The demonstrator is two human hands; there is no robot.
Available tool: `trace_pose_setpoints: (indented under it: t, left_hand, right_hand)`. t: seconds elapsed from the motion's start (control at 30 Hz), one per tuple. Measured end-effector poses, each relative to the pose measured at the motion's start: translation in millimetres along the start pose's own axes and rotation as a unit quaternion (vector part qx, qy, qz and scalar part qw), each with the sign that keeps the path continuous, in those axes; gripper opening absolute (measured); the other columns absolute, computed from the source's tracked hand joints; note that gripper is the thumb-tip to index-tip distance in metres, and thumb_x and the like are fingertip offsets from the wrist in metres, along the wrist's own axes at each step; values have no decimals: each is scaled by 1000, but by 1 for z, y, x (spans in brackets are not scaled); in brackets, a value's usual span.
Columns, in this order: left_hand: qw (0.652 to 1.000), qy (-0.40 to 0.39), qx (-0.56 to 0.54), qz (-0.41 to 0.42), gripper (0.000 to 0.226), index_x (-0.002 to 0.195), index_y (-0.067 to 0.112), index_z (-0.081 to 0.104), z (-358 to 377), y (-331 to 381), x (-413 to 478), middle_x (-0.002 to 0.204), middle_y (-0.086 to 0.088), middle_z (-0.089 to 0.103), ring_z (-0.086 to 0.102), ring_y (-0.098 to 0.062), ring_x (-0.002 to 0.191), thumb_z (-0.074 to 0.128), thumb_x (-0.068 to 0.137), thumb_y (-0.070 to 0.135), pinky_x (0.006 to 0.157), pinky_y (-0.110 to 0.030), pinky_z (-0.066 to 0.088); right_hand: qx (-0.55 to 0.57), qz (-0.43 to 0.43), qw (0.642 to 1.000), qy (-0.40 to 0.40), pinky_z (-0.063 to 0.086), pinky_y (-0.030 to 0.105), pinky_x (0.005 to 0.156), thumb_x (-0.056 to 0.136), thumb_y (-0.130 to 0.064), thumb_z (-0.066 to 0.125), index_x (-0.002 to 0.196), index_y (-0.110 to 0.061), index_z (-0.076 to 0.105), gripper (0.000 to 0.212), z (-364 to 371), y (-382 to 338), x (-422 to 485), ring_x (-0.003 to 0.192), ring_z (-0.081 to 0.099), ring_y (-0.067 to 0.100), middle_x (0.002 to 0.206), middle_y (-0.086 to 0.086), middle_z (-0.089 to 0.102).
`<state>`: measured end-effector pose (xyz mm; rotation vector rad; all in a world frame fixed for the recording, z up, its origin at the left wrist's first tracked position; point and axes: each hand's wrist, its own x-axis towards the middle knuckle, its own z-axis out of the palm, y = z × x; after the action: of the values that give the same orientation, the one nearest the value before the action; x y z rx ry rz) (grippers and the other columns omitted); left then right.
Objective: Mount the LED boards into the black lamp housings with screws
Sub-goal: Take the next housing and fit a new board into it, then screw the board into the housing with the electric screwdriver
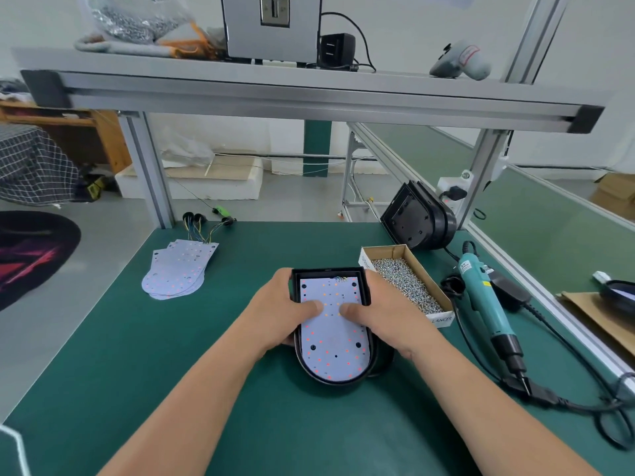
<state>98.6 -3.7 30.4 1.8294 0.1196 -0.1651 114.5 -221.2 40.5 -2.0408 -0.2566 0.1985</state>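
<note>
A black lamp housing (338,382) lies open side up on the green table, with a white LED board (331,345) seated inside it. My left hand (280,310) grips the housing's left wall, its thumb pressing on the board. On the other side my right hand (381,316) holds the right wall, and that thumb also presses the board near its middle. A cardboard box of screws (405,281) stands just right of the housing. Further right lies a teal electric screwdriver (484,300).
A stack of LED boards with wires (177,266) lies at the table's back left. Another black housing (417,218) leans upright at the back right. The screwdriver's black cable (563,401) trails along the right edge. An aluminium frame shelf spans overhead.
</note>
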Motion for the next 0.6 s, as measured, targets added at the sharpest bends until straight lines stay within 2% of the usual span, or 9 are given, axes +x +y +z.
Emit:
trace_pose_setpoints:
  t: [0.07, 0.13, 0.23, 0.33, 0.4, 0.47, 0.5, 0.57, 0.6]
  left_hand:
    - [999, 13, 41, 8, 43, 114, 34, 57, 1, 0, 0, 102, 2, 77, 79, -16, 80, 83, 80, 30, 57, -40, 65]
    - [997, 17, 71, 2, 42, 111, 30, 56, 2, 3, -1, 104, 1, 74, 78, -19, 84, 82, 78, 33, 57, -42, 65]
    - [990, 11, 139, 9, 41, 111, 28, 56, 2, 7, -3, 103, 2, 73, 75, -22, 88, 77, 78, 39, 57, -39, 64]
    - [981, 7, 193, 30, 29, 108, 34, 60, 3, 10, -5, 91, 2, 74, 73, -23, 75, 72, 83, 38, 51, -34, 59]
    - [971, 16, 236, 40, 26, 109, 37, 60, 4, 10, -7, 89, 8, 73, 70, -15, 72, 70, 86, 42, 59, -31, 58]
    - [959, 36, 277, 39, 34, 116, 37, 57, 6, 10, -8, 99, 14, 71, 69, -13, 89, 67, 87, 49, 81, -36, 59]
    - [956, 48, 288, 37, 37, 118, 34, 55, 7, 10, -8, 102, 13, 71, 68, -15, 94, 67, 88, 52, 88, -39, 58]
    - [950, 69, 302, 38, 44, 120, 29, 52, 9, 12, -9, 99, 9, 71, 69, -18, 93, 67, 88, 56, 88, -44, 58]
    - [947, 75, 309, 39, 50, 125, 27, 51, 9, 13, -10, 99, 8, 72, 69, -19, 94, 66, 89, 58, 88, -44, 58]
  right_hand:
    - [-38, -3, 999, 7, 54, 36, 98, 92, -16, 72, 131, -32, 58, 45, -1, -2, -2, 116, 66, 10, 123, -14, 71]
    - [-93, -9, 996, 10, 50, 25, 87, 92, -23, 72, 132, -32, 54, 44, -1, -6, -3, 114, 64, 10, 122, -16, 68]
    - [-185, -16, 983, 2, 49, 35, 84, 96, -35, 68, 127, -22, 50, 38, -3, -12, -5, 105, 62, 18, 115, -5, 66]
    - [-277, -41, 960, 1, 40, 40, 66, 98, -43, 62, 100, -19, 48, 27, -13, -19, -12, 79, 56, 19, 85, -1, 61]
    - [-314, -71, 946, 25, 41, 41, 65, 99, -43, 58, 88, -18, 53, 28, -30, -24, -17, 71, 53, 19, 71, -1, 59]
    - [-316, -73, 943, 81, 49, 38, 72, 98, -46, 56, 87, -23, 62, 25, -56, -26, -23, 74, 57, 11, 75, -8, 64]
    - [-316, -65, 940, 109, 51, 35, 75, 97, -48, 55, 89, -29, 65, 23, -71, -24, -25, 77, 60, 5, 80, -13, 66]
    - [-338, -43, 927, 160, 52, 34, 78, 98, -51, 56, 95, -35, 67, 19, -100, -14, -32, 84, 63, 2, 91, -17, 68]
    - [-351, -22, 917, 187, 52, 36, 79, 98, -52, 57, 100, -35, 66, 19, -114, -4, -35, 88, 64, 7, 98, -16, 67]
